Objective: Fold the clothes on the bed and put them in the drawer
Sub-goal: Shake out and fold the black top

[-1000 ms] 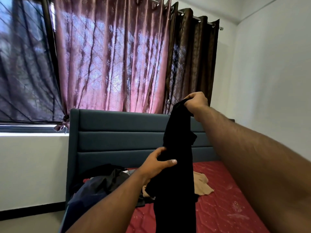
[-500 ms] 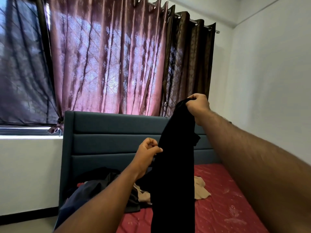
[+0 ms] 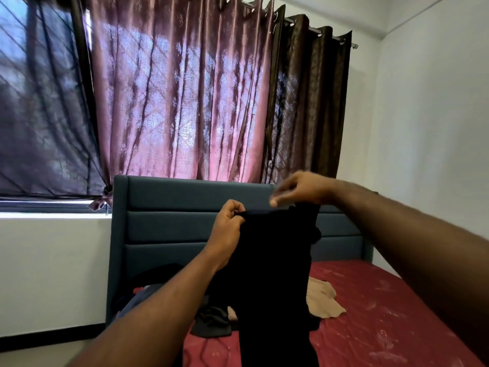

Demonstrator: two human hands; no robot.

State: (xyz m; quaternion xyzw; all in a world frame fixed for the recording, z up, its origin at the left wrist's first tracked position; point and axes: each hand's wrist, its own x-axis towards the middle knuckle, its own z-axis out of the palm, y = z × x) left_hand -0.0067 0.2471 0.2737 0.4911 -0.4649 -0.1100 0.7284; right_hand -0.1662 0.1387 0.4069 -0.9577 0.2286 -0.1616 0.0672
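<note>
L hand (image 3: pixel 227 223) pinches black garment (image 3: pixel 275 274) top edge; R hand (image 3: pixel 301 189) blurred, grip can't tell. No readable text.

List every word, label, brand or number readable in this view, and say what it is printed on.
None can be read. The black garment held up by the left hand and right hand shows no visible tag or print. The maroon patterned curtain and red mattress carry only decorative motifs, no lettering.

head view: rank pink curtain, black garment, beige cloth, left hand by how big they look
1. pink curtain
2. black garment, though it hangs near the camera
3. beige cloth and left hand look alike, unranked
</note>
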